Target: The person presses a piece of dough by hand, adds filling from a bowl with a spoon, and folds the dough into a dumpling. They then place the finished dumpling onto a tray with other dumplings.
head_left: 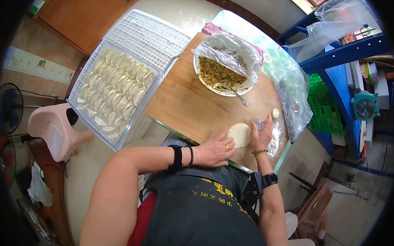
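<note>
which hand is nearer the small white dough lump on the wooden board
Right. The right hand has its fingertips just beside the small white dough lump; the left hand is farther off, at the left edge of the flat, round white dough sheet.

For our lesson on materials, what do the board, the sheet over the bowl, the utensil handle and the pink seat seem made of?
Board: wood, smooth, with brown grain streaks.
Sheet: thin, glossy clear plastic; it wrinkles and shows the filling beneath.
Utensil handle: probably polished metal, given its silvery shine.
Pink seat: likely moulded plastic, with rounded edges and even colour.
</note>
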{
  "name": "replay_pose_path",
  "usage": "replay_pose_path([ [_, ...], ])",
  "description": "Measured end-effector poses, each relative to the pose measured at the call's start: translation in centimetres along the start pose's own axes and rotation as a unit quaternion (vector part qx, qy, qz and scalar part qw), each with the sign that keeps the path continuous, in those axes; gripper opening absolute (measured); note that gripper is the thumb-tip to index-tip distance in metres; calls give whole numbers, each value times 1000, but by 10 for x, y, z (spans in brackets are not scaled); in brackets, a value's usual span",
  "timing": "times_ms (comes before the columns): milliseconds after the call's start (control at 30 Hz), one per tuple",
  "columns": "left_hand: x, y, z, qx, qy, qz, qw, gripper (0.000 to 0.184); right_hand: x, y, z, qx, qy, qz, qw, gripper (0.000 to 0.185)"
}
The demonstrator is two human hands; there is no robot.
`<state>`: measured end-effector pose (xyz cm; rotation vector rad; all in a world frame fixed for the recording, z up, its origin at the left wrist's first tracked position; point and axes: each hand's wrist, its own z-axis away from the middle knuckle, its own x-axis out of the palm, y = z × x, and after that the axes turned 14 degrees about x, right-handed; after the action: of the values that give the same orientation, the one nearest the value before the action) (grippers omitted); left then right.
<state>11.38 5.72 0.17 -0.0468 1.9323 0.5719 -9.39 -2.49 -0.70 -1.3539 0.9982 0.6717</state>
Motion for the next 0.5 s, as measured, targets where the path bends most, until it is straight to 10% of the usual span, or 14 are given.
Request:
replay_pose_path([
  [300,5,0,4,-27,-57,46,997,63,1,-43,53,-193,-45,52,979,64],
  [500,5,-2,7,-8,26,-28,999,63,17,-22,3,-39,-3,41,998,73],
])
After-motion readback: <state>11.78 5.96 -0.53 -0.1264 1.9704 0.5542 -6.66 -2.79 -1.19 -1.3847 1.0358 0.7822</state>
